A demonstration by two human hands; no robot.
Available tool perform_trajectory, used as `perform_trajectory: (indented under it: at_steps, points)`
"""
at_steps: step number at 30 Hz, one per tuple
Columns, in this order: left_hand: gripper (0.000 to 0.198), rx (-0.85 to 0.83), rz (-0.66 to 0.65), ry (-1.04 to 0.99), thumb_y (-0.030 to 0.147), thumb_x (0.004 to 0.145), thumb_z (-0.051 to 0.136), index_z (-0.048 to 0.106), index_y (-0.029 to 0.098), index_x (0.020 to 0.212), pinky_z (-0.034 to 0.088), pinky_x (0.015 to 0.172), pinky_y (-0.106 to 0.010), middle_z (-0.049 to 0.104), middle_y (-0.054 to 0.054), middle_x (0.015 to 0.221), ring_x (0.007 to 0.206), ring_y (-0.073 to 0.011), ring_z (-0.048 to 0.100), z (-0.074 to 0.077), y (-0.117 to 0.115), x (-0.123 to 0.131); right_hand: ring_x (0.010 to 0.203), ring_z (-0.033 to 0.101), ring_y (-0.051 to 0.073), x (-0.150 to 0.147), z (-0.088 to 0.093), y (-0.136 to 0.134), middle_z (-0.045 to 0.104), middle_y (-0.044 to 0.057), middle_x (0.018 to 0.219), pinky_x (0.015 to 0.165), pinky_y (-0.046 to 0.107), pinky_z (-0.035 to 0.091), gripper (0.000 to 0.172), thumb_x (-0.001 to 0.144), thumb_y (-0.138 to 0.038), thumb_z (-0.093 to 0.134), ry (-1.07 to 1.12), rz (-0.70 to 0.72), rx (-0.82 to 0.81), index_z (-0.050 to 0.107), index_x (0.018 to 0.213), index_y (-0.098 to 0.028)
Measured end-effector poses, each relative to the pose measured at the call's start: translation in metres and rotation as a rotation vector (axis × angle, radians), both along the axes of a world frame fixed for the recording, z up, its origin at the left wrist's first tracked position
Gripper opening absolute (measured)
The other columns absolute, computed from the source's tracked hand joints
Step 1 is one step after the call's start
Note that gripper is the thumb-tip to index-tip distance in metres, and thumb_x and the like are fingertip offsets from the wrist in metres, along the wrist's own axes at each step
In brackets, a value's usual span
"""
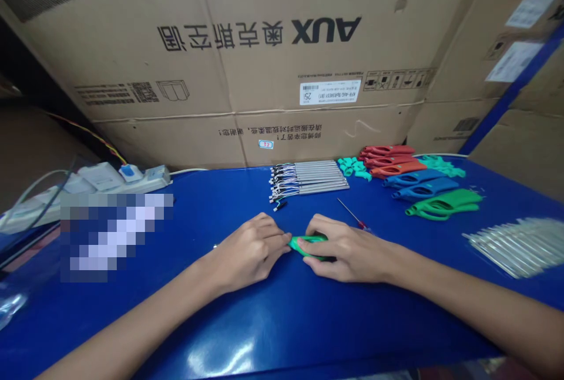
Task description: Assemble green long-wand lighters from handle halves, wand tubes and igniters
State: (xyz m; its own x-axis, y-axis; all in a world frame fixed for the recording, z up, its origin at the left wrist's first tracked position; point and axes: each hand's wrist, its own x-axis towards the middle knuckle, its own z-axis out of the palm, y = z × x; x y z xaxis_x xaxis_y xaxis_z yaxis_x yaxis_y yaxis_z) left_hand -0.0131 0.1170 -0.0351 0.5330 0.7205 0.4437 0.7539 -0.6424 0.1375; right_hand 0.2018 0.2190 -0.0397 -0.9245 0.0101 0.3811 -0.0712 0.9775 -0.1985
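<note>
The right hand [348,249] grips a green plastic part [307,244], the curled left hand [251,254] seemingly pressing its end; a slip could knock the screwdriver [362,225] beside it.

Cartons [220,63] behind the desk [220,198], power strip [145,178] at upper left, metal rods [308,177] at upper centre, plastic handles [418,177] right of them, screwdriver [351,214] below those, bagged rods [515,248] at far right, plastic piece [306,243] between left hand [249,251] and right hand [348,249] at lower centre

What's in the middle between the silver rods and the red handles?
In the head view, small teal plastic pieces lie between the silver rods and the red handles.
</note>
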Motion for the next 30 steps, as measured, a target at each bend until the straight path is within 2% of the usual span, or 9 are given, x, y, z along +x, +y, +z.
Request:
perform_trajectory:
  at_steps: [3, 9, 13, 17, 24, 27, 30]
  points:
    - [0.023, -0.001, 0.020, -0.005, 0.020, 0.099, 0.048, 0.069, 0.010, 0.099, 0.047, 0.074, -0.035, 0.069, -0.007, 0.081, 0.075, -0.0178, 0.063, -0.001, 0.001, 0.000, 0.084, 0.054, 0.018, 0.000, 0.000, 0.001, 0.056, 0.011, 0.090, 0.074, 0.030, 0.050, 0.029, 0.097, -0.025, 0.050, 0.006, -0.001, -0.007, 0.071, 0.108, -0.009]
    - [0.023, -0.060, 0.145, 0.055, 0.025, 0.099, 0.049, 0.067, 0.012, 0.104, 0.046, 0.077, -0.036, 0.067, -0.006, 0.084, 0.079, -0.0189, 0.063, 0.000, 0.002, -0.001, 0.087, 0.055, 0.019, -0.001, -0.002, 0.006, 0.058, 0.012, 0.093, 0.077, 0.032, 0.051, 0.028, 0.096, -0.026, 0.053, 0.055, 0.011, 0.003, 0.069, 0.112, -0.010]
    - [0.023, -0.067, 0.160, 0.075, 0.030, 0.098, 0.052, 0.066, 0.014, 0.107, 0.045, 0.079, -0.033, 0.068, -0.005, 0.091, 0.085, -0.0174, 0.064, 0.003, 0.004, -0.002, 0.090, 0.055, 0.020, -0.001, 0.000, 0.009, 0.060, 0.012, 0.095, 0.080, 0.033, 0.051, 0.029, 0.097, -0.027, 0.054, 0.068, 0.016, -0.014, 0.067, 0.118, -0.011]
    - [0.025, -0.036, 0.163, 0.093, 0.033, 0.100, 0.050, 0.066, 0.015, 0.103, 0.043, 0.075, -0.032, 0.067, -0.004, 0.086, 0.080, -0.0165, 0.062, 0.003, 0.004, -0.003, 0.096, 0.056, 0.021, 0.000, 0.002, 0.008, 0.061, 0.013, 0.100, 0.084, 0.035, 0.052, 0.031, 0.097, -0.030, 0.055, 0.047, 0.008, -0.018, 0.066, 0.119, -0.011]
    - [0.027, 0.097, 0.170, 0.096, 0.033, 0.100, 0.048, 0.065, 0.013, 0.104, 0.040, 0.071, -0.032, 0.068, -0.006, 0.085, 0.076, -0.0178, 0.061, -0.001, 0.008, -0.016, 0.105, 0.059, 0.028, 0.006, 0.011, 0.016, 0.063, 0.016, 0.115, 0.085, 0.045, 0.054, 0.053, 0.084, -0.036, 0.069, -0.066, -0.155, 0.018, 0.059, 0.131, -0.014]
    - [0.021, 0.140, 0.173, 0.088, 0.031, 0.098, 0.053, 0.064, 0.013, 0.102, 0.040, 0.071, -0.032, 0.070, -0.006, 0.088, 0.079, -0.0186, 0.062, 0.001, 0.010, -0.024, 0.106, 0.060, 0.027, 0.007, 0.014, 0.023, 0.064, 0.015, 0.117, 0.092, 0.045, 0.050, 0.058, 0.079, -0.033, 0.071, -0.074, -0.252, -0.078, 0.057, 0.132, -0.013]
    - [0.016, 0.187, 0.171, 0.077, 0.027, 0.096, 0.056, 0.062, 0.013, 0.099, 0.040, 0.071, -0.032, 0.070, -0.006, 0.090, 0.080, -0.0184, 0.062, 0.004, 0.010, -0.028, 0.095, 0.063, 0.022, 0.007, 0.019, 0.029, 0.066, 0.011, 0.107, 0.088, 0.039, 0.051, 0.054, 0.076, -0.031, 0.072, -0.094, -0.322, -0.334, 0.060, 0.126, -0.013]
